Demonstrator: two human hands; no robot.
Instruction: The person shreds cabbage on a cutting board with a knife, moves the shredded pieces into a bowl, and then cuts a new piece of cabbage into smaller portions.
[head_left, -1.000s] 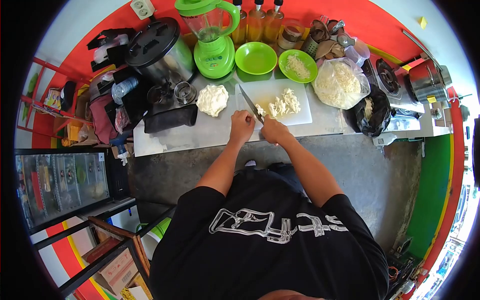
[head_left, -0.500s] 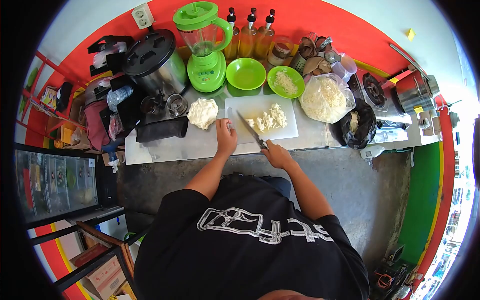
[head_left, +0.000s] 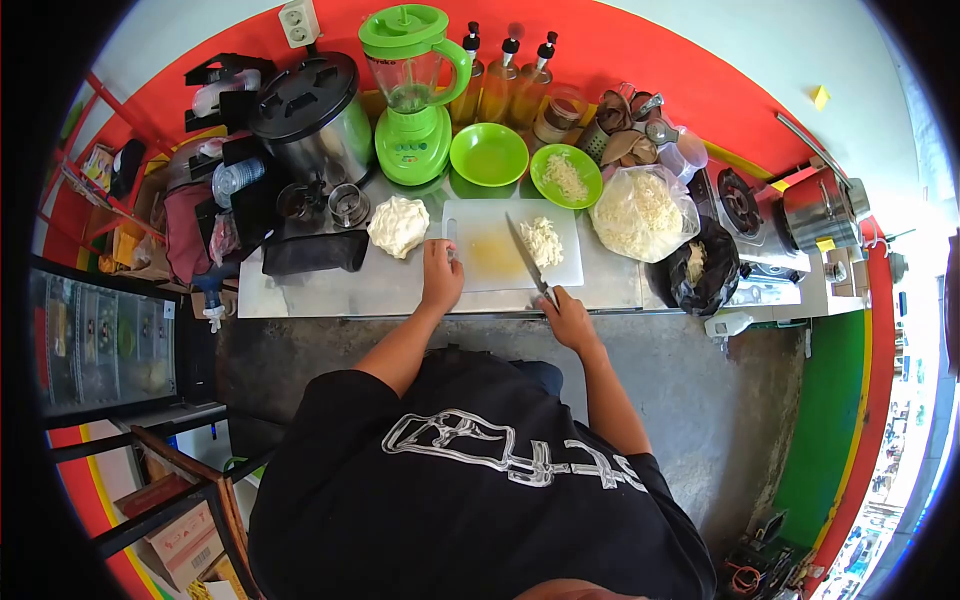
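My right hand (head_left: 571, 318) is closed round the handle of a knife (head_left: 527, 250), whose blade lies against the left side of a pile of chopped pale food (head_left: 543, 243). The pile sits on the right part of a white cutting board (head_left: 470, 212). At the board's left edge rests my left hand (head_left: 442, 276), its fingers curled; whether they hold anything is hidden. Left of that hand is a pale, whitish lump (head_left: 399, 227). Behind the board stand an empty green bowl (head_left: 489, 155) and a green plate (head_left: 590, 198) holding shredded pale food.
A green blender (head_left: 413, 145), sauce bottles (head_left: 500, 85) and a large lidded pot (head_left: 312, 115) line the back wall. Right of the board are a clear bag of shreds (head_left: 642, 213), a black bag (head_left: 713, 280) and a stove (head_left: 740, 205). A black case (head_left: 315, 252) lies left.
The knife and my right hand have moved right across the board. The chopped food is now gathered into a tighter pile at the right, baring a wet yellowish patch. The view has shifted slightly.
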